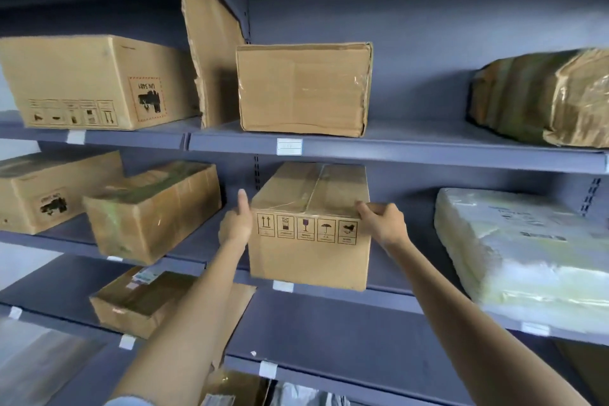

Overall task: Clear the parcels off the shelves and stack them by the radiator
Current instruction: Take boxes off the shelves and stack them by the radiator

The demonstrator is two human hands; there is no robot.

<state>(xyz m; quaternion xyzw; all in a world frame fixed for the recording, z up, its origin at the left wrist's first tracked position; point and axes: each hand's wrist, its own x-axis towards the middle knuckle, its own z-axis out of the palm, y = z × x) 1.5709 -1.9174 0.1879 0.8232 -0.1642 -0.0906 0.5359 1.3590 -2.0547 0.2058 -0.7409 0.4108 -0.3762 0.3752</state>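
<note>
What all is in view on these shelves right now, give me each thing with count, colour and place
held box: one, brown, printed handling symbols, middle shelf, centre, front edge overhanging
plain boxes: two, brown, top shelf, centre and left
cardboard sheet: one, brown, torn, upright between them
taped parcel: one, brown-green, top shelf right
left boxes: two, brown, middle shelf left, second at
wrapped parcel: one, pale yellow-white plastic, middle shelf right
low box: one, brown, lower shelf left
shelves: grey-blue metal, white label tags
left hand: on held box's left side, thumb up
right hand: fingers curled over its top right edge
</note>
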